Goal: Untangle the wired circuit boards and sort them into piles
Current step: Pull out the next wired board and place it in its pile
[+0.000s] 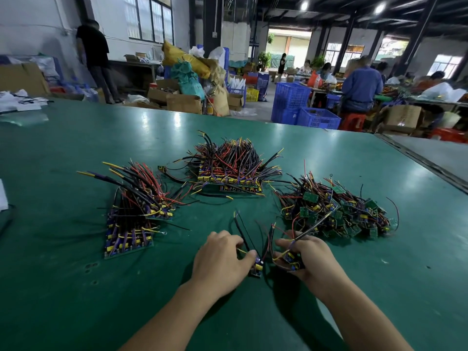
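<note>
Wired green boards with red, black and yellow leads lie mid-bench. A left stack (134, 224) and a far stack (228, 173) are aligned, and a tangled heap (336, 211) lies toward the right edge. Nearer, the left hand (222, 259) pinches one board (256, 266); the right hand (311, 259) grips a second board (291, 260).

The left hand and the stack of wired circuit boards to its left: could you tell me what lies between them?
Only bare green tabletop, seen in the head view.

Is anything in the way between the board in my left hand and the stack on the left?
Nothing visible. Only bare green table lies between the board that your left hand pinches and the left stack, whose thin wire ends jut toward it.
</note>
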`<state>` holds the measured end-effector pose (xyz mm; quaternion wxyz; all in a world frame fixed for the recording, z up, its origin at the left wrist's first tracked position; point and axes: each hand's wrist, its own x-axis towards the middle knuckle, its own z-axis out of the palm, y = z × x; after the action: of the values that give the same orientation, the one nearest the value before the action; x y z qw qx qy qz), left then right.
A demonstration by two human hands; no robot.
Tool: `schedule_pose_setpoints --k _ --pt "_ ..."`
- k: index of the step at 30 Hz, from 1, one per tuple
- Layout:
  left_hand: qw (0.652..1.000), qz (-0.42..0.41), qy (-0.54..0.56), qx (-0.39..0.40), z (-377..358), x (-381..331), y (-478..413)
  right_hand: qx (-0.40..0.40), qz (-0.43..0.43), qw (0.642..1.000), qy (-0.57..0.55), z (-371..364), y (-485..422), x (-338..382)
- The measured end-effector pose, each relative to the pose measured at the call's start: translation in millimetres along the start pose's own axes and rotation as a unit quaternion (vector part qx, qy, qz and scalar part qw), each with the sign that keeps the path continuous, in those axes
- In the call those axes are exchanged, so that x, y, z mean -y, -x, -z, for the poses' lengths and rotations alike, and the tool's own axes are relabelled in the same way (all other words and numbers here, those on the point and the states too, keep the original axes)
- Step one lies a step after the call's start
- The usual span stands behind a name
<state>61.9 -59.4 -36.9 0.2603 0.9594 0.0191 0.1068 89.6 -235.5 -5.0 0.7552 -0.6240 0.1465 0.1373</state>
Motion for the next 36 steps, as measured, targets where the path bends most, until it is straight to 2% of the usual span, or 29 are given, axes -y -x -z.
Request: schedule_pose_setpoints --k 4,8,11,14,17,19,22,30,33,36 --pt "0.998 0.026 0.065 -0.001 0.0 -3.9 0.3 0.019 -0.019 1.000 -0.012 0.4 1.4 0.6" --pt "0.967 0.073 0.244 -0.013 5.7 -8.2 0.8 0.042 -0.036 0.998 -0.028 -3.4 2.5 -3.0" --pt "0.921 0.129 0.369 0.009 4.4 -9.3 -0.5 0.071 -0.059 0.994 -0.063 -5.6 3.7 -2.0" --pt "0.868 0.184 0.458 0.043 2.0 -10.4 -2.2 0.148 -0.067 0.986 -0.025 -6.1 9.9 3.6" --pt "0.801 0.198 0.559 0.080 4.3 -12.8 -3.7 0.140 -0.008 0.990 0.018 -5.3 13.6 1.9" --pt "0.782 0.187 0.589 0.073 6.5 -14.0 -3.1 0.109 0.052 0.992 0.046 -6.2 14.2 -2.6" --pt "0.819 0.147 0.554 0.028 4.2 -16.1 0.6 0.079 0.139 0.972 0.169 -9.2 12.4 -8.3" --pt "0.925 -0.054 0.376 0.007 -2.2 -21.1 8.7 0.033 0.249 0.928 0.276 -12.2 2.8 -18.4" --pt "0.938 -0.107 0.327 -0.033 -1.8 -21.6 11.2 -0.001 0.282 0.928 0.245 -13.8 2.0 -21.7" --pt "0.944 -0.170 0.271 -0.080 -0.4 -18.3 9.8 0.053 0.280 0.943 0.173 -15.3 4.7 -21.6"
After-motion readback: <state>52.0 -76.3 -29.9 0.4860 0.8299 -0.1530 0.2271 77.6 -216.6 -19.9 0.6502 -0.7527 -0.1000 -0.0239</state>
